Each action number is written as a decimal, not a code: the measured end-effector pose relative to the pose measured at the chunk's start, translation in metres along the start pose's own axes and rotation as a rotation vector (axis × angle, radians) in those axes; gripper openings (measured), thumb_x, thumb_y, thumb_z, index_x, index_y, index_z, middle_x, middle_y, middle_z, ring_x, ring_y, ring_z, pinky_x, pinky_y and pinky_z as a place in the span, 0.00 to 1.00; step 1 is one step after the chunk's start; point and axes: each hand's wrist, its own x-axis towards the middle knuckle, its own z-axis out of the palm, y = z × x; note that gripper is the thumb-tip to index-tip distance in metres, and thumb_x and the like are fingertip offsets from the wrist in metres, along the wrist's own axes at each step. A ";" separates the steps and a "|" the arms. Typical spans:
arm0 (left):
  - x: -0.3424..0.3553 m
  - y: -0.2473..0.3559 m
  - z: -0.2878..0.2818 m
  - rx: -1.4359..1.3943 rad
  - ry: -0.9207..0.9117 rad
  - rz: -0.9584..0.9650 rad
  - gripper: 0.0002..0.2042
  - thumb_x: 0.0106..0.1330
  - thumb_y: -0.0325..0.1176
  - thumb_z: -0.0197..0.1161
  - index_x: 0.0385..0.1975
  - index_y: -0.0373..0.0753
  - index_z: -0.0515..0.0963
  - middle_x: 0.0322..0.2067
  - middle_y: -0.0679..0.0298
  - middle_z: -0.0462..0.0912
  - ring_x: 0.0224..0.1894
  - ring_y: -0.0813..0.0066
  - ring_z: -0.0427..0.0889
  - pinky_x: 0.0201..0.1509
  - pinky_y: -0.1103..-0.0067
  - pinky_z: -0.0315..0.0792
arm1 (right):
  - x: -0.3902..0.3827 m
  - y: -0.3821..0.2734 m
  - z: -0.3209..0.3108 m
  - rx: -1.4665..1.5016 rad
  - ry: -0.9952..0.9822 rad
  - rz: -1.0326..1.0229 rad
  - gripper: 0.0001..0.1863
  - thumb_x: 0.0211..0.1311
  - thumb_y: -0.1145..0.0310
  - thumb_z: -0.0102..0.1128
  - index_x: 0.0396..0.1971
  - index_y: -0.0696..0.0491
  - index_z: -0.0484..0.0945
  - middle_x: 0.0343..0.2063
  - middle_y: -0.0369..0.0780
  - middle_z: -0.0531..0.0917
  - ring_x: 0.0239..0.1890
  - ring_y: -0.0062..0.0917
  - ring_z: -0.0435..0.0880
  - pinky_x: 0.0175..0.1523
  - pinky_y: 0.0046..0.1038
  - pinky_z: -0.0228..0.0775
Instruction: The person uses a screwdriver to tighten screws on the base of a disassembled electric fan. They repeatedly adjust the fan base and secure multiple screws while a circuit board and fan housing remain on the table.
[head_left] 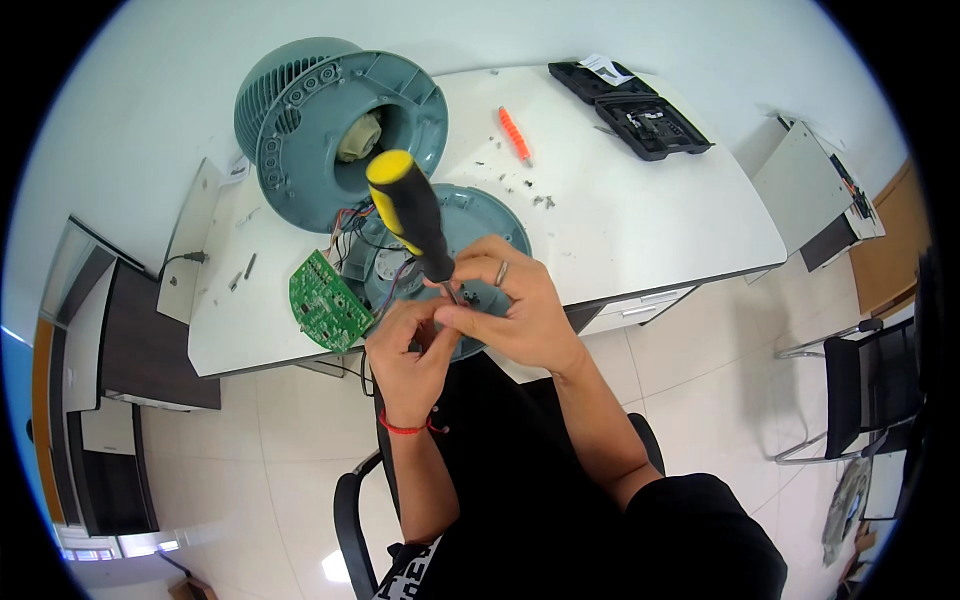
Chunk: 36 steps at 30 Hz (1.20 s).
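A screwdriver point(412, 212) with a black and yellow handle stands almost upright, handle up, before my chest. My right hand point(528, 312), ring on one finger, is closed with thumb and fingertips around its thin shaft. Close against it, my left hand point(408, 360) is closed in a pinch near the screwdriver's tip; whatever its fingers hold is hidden. Below both hands lies a round grey-green plastic cover point(500, 222), partly covered by them. A green circuit board point(330, 308), wired to the parts beside it, rests left of my left hand.
A grey-green ribbed housing point(290, 205) lies tipped over at the table's back left. Beyond the cover are an orange screwdriver point(514, 135) and scattered small screws point(543, 201). An opened black tool case point(650, 125) sits at the back right of the white table point(660, 220).
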 end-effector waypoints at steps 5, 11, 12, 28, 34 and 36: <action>0.001 0.007 0.007 -0.046 0.032 -0.012 0.11 0.57 0.22 0.75 0.40 0.36 0.86 0.29 0.65 0.83 0.23 0.82 0.73 0.24 0.83 0.63 | -0.002 0.003 -0.003 0.097 0.004 0.155 0.08 0.56 0.77 0.74 0.36 0.57 0.86 0.35 0.39 0.87 0.41 0.25 0.84 0.48 0.25 0.74; 0.001 0.004 0.003 -0.039 -0.015 0.024 0.11 0.56 0.23 0.76 0.38 0.36 0.85 0.27 0.65 0.82 0.23 0.82 0.75 0.23 0.84 0.63 | 0.000 0.005 -0.003 0.128 -0.106 0.097 0.11 0.59 0.79 0.71 0.42 0.58 0.86 0.34 0.38 0.85 0.40 0.24 0.83 0.49 0.24 0.73; 0.001 0.003 0.002 -0.043 -0.013 0.023 0.10 0.56 0.23 0.76 0.38 0.36 0.85 0.27 0.65 0.82 0.23 0.81 0.75 0.23 0.84 0.64 | 0.000 0.004 -0.002 0.095 -0.085 0.073 0.11 0.59 0.79 0.71 0.42 0.58 0.86 0.34 0.38 0.85 0.40 0.24 0.83 0.48 0.24 0.73; -0.008 0.000 -0.067 0.467 0.475 -0.175 0.16 0.65 0.29 0.70 0.51 0.35 0.79 0.36 0.62 0.85 0.31 0.78 0.78 0.35 0.82 0.72 | -0.001 -0.009 0.003 0.113 0.026 0.187 0.08 0.61 0.78 0.68 0.39 0.59 0.83 0.34 0.41 0.85 0.37 0.27 0.84 0.45 0.25 0.74; -0.014 -0.022 -0.081 0.244 0.463 -0.478 0.25 0.68 0.35 0.70 0.60 0.31 0.69 0.33 0.61 0.83 0.30 0.79 0.77 0.35 0.81 0.72 | -0.004 -0.005 0.001 -0.023 0.056 0.030 0.12 0.54 0.81 0.73 0.38 0.58 0.82 0.34 0.40 0.83 0.36 0.26 0.85 0.45 0.25 0.74; -0.014 -0.026 -0.081 0.024 0.503 -0.472 0.25 0.68 0.33 0.69 0.60 0.32 0.68 0.35 0.62 0.83 0.31 0.80 0.78 0.35 0.82 0.71 | -0.011 0.000 -0.003 -0.069 0.068 0.071 0.13 0.52 0.82 0.74 0.38 0.59 0.82 0.33 0.39 0.84 0.37 0.25 0.86 0.45 0.25 0.75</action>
